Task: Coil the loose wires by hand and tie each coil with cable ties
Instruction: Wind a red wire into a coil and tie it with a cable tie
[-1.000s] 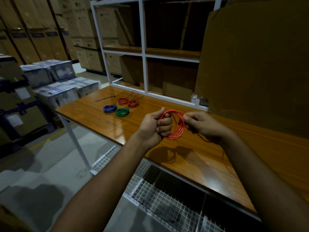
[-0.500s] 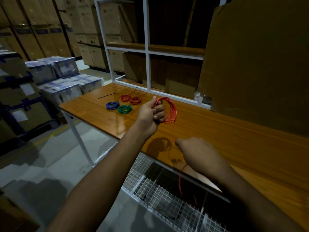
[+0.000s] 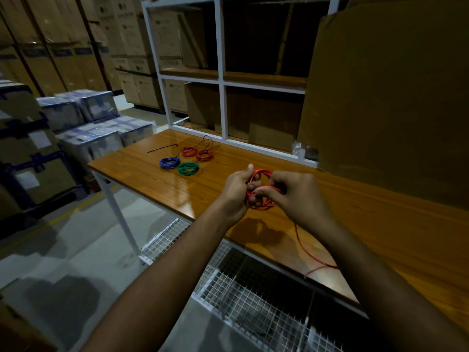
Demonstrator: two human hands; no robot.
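Head view: both hands meet above the bench (image 3: 157, 179), working one red coil (image 3: 262, 196) held in the air over the wood. Left hand (image 3: 237, 191) grips the coil's left side, its fingers (image 3: 255, 185) curled through the loops and the thumb raised beside them. Right hand (image 3: 297, 196) has its fingers (image 3: 261, 192) bent in against the coil's right side, pinching the wire there. A loose tail (image 3: 303, 246) of the same red wire drops from under the right hand, runs along the bench towards its near edge and bends back beside the right forearm.

Further back on the bench lie four finished coils, close together: a blue coil (image 3: 169, 163), a green coil (image 3: 188, 168) just to its right, and two red coils (image 3: 196, 152) behind them, touching each other, with thin wire ends standing up from them. A dark cable tie (image 3: 163, 148) lies flat to their left, apart from them.

A white shelf frame (image 3: 220, 72) stands at the bench's far edge. Wire mesh (image 3: 253, 301) shows below the bench, and stacked cartons (image 3: 76, 47) fill the left background.
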